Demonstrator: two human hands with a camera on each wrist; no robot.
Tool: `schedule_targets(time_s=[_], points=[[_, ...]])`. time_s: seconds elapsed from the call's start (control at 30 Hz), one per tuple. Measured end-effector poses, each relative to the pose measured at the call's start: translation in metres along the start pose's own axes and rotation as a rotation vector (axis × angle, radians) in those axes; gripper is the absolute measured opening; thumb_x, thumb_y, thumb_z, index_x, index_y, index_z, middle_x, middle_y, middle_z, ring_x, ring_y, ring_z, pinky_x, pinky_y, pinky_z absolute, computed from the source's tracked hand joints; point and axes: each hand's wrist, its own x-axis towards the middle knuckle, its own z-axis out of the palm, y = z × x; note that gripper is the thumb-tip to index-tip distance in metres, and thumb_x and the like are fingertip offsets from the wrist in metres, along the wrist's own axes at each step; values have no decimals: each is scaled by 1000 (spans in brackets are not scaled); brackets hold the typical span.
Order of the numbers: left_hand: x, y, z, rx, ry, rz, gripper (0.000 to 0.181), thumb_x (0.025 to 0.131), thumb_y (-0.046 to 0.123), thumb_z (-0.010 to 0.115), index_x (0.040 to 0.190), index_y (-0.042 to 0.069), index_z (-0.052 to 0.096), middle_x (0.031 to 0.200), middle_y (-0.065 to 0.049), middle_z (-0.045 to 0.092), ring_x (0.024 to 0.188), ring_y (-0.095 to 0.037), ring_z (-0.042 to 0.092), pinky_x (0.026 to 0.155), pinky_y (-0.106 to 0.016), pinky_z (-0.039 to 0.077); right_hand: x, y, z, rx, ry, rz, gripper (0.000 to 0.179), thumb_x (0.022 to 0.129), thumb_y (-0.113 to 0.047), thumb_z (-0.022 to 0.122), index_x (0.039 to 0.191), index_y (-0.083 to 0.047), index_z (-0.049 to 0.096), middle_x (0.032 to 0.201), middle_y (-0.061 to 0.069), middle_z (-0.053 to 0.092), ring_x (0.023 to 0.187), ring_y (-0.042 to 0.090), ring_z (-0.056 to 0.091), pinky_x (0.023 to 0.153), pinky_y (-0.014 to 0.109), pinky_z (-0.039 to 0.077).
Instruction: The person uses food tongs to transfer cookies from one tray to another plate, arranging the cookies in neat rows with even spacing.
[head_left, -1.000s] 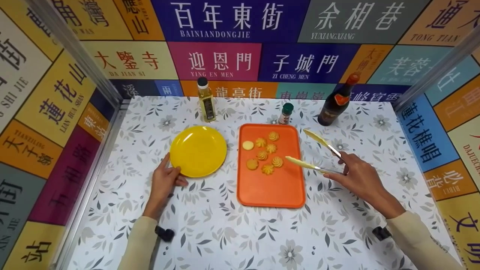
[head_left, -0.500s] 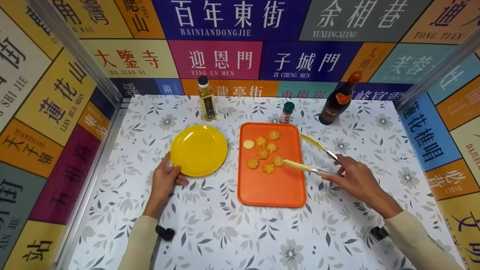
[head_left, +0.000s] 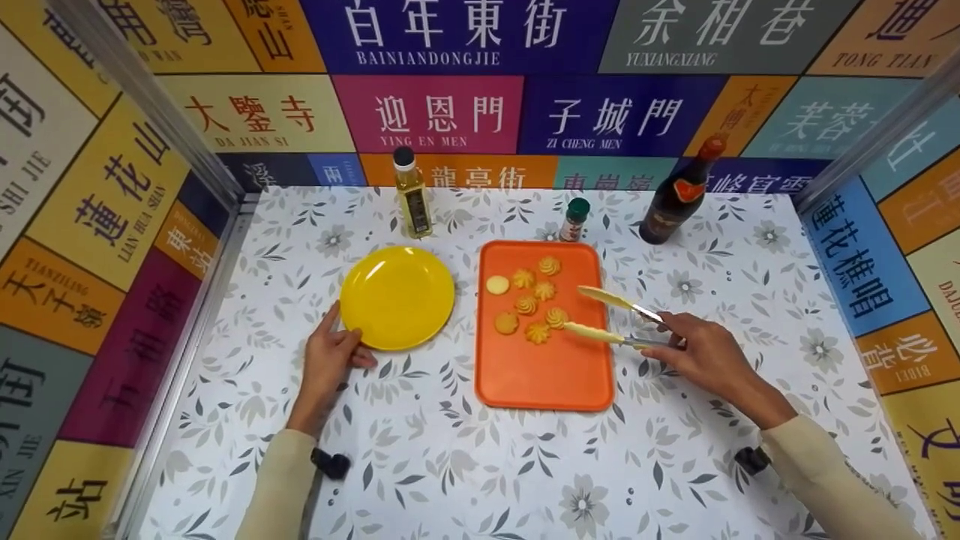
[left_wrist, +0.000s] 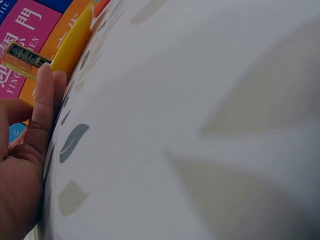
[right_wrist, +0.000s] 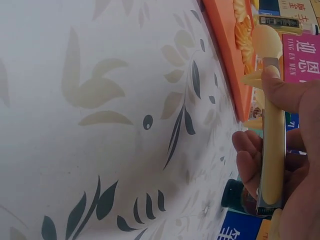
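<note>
My left hand (head_left: 326, 367) holds the left rim of the round yellow plate (head_left: 397, 296), thumb on the edge and fingers beside it. Its straight fingers also touch the plate in the left wrist view. In my right hand (head_left: 705, 352) is a pair of tongs (head_left: 592, 331) with pale yellow tips and metal arms, spread apart. One tip is close to a swirled cookie (head_left: 556, 318), the other above the right part of the orange tray (head_left: 544, 382). Several golden cookies (head_left: 526, 304) and a paler round piece (head_left: 497, 285) lie on the tray.
Behind the plate stands an oil bottle (head_left: 414, 202) with a black cap. A green-capped seasoning jar (head_left: 574, 220) is just behind the tray, and a dark bottle (head_left: 675, 199) with a red top stands to its right. Printed panels enclose the floral-covered table (head_left: 450, 480).
My right hand has moved slightly left, and the tongs' far tip has come from beyond the tray to above it. The gap between the tips has narrowed. My left hand stays at the plate.
</note>
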Motion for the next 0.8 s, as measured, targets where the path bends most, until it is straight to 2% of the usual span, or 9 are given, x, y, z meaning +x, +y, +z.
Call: schedule_targets(time_s=[0.17, 0.53, 0.8], points=[[0, 0, 0, 4, 0, -2, 72, 114, 13, 61, 177, 15, 25, 91, -26, 76, 67, -29, 78, 70, -39, 70, 0, 2, 0, -43, 1, -43, 60, 87, -22, 96, 140, -2, 75, 84, 4, 70, 66, 9, 56, 57, 31, 49], [0, -1, 1, 1, 15, -2, 74, 113, 11, 61, 177, 12, 24, 87, -26, 77, 65, -26, 77, 68, -36, 70, 7, 1, -2, -87, -99, 3, 58, 89, -28, 94, 137, -1, 76, 84, 0, 67, 67, 11, 54, 59, 32, 46], [0, 1, 1, -17, 4, 3, 73, 114, 12, 61, 177, 14, 24, 89, -27, 76, 65, -26, 77, 67, -39, 70, 11, 1, -5, -90, -116, -24, 60, 90, -27, 94, 138, 2, 75, 86, 8, 70, 66, 11, 53, 58, 31, 46]])
